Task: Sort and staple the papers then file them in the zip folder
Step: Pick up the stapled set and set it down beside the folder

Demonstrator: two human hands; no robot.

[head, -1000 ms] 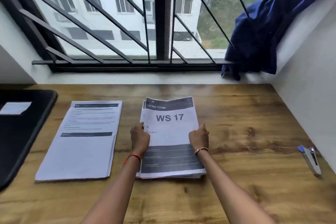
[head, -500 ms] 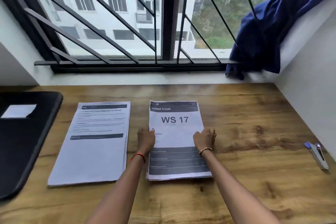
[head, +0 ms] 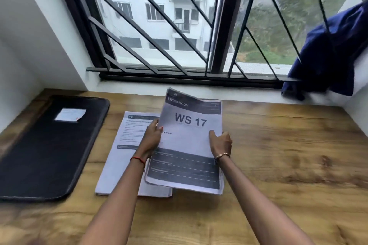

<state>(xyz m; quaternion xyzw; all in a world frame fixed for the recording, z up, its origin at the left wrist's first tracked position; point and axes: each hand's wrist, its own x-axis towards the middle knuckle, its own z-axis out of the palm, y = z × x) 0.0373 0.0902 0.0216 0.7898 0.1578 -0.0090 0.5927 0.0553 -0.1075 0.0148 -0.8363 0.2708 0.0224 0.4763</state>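
I hold a stack of papers (head: 189, 141) headed "LIVING ROOM WS 17" lifted off the wooden desk, its far end tilted up. My left hand (head: 152, 137) grips its left edge and my right hand (head: 221, 143) grips its right edge. A second paper stack (head: 125, 157) lies flat on the desk to the left, partly hidden under my left arm and the lifted stack. The black zip folder (head: 45, 153) lies shut at the left of the desk, with a white label on its cover. The stapler is out of view.
The wooden desk (head: 288, 155) runs to a white wall on the right and a barred window (head: 179, 26) at the back. A blue cloth (head: 328, 55) hangs on the sill at the back right.
Both hands have raised the WS 17 stack from the desk and shifted it left, over the other stack. The view has swung right to left, so the stapler has left the frame.
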